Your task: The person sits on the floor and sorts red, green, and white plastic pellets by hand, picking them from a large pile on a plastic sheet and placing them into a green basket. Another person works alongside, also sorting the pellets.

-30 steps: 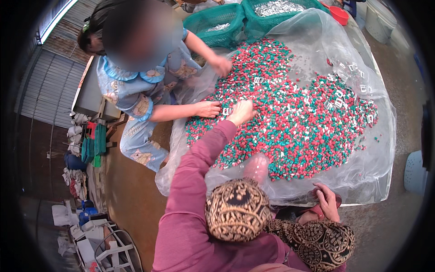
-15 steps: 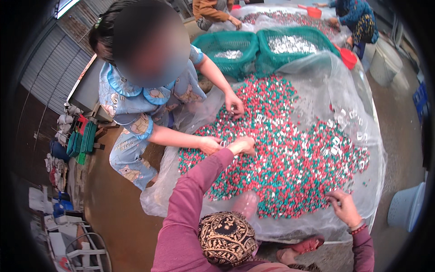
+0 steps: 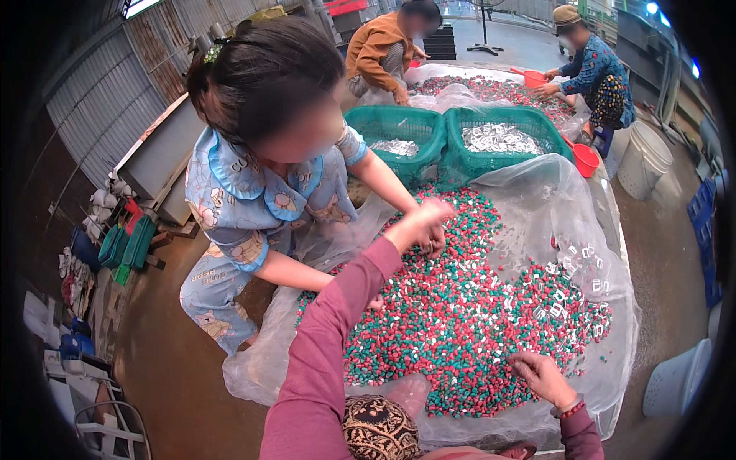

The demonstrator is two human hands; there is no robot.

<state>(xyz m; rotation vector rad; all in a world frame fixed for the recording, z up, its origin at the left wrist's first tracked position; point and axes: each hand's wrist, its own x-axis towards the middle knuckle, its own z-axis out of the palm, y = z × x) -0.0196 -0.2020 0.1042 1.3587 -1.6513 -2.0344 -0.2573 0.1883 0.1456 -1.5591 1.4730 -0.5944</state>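
Observation:
A broad pile of small red and green pebble-like pieces (image 3: 452, 330), mixed with white bits, lies on a sheer white net (image 3: 261, 376). Stretched out over the pile's far left part, my left hand (image 3: 418, 224) is smeared by motion, so its fingers do not read clearly. It overlaps a co-worker's hand (image 3: 435, 244) there. My right hand (image 3: 540, 377) is low at the pile's near right edge, its bent fingers drawn together against the pieces; what they pinch, if anything, is hidden. White frame-shaped pieces (image 3: 563, 295) lie scattered on the pile's right side.
A co-worker in blue patterned clothes (image 3: 230, 192) leans in from the left. Two green baskets (image 3: 510, 159) with white pieces stand beyond the pile, beside a red scoop (image 3: 586, 159). Farther back, two people work at another pile (image 3: 491, 90). White buckets (image 3: 642, 162) stand at right.
My left hand has moved away from me, up the pile, from beside the co-worker's near hand to their far hand. My right hand has shifted a little left along the edge. The view has tilted up.

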